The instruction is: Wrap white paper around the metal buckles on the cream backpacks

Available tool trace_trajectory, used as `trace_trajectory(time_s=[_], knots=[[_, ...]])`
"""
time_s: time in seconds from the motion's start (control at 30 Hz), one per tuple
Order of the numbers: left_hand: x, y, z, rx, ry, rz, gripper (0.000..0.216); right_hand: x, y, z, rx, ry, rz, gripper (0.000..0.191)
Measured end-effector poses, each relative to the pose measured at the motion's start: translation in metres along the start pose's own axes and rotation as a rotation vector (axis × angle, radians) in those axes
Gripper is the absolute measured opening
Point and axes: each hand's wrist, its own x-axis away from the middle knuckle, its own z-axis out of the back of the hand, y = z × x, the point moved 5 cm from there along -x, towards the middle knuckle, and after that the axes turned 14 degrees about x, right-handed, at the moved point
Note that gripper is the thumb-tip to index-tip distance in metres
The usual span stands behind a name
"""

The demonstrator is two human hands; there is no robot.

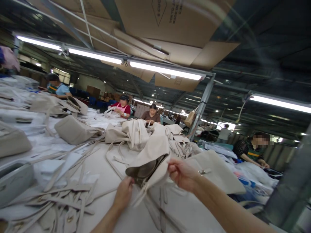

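Note:
A beige handbag (156, 149) lies tilted in front of me, its mouth gaping toward me and a dark lining showing inside. My left hand (124, 193) pinches the bag's rim at the lower left, fingers closed. On the other side, my right hand (181, 174) grips the edge of the opening between thumb and fingers. Thin straps hang from the bag's near side, blurred. To the right of my right hand rests another beige bag (216, 168) with a small metal clasp.
Loose straps (70, 200) are heaped at the left front of the table (107, 213). More beige bags (75, 129) and white wrapping (93, 116) cover its far side. Several people work beyond. A metal post (201, 103) and a large dark pillar (291, 171) stand at right.

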Motion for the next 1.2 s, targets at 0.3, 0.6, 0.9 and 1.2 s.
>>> trace_trajectory(time_s=[0.3, 0.6, 0.9, 1.2], knots=[[0.031, 0.072, 0.005, 0.287, -0.401, 0.302, 0.065, 0.065, 0.066, 0.003, 1.024, 0.076, 0.476, 0.014], [0.079, 0.154, 0.018, 0.174, -0.602, 0.384, 0.047, 0.073, 0.087, -0.056, 1.021, 0.459, 0.989, 0.019], [0.052, 0.138, 0.019, 0.115, -0.274, 0.231, 0.017, 0.060, 0.136, -0.083, 0.776, 0.317, 1.048, 0.024], [0.100, 0.120, 0.026, 0.581, -0.285, 0.369, 0.057, 0.091, 0.167, 0.010, 0.770, 0.722, 1.190, 0.007]])
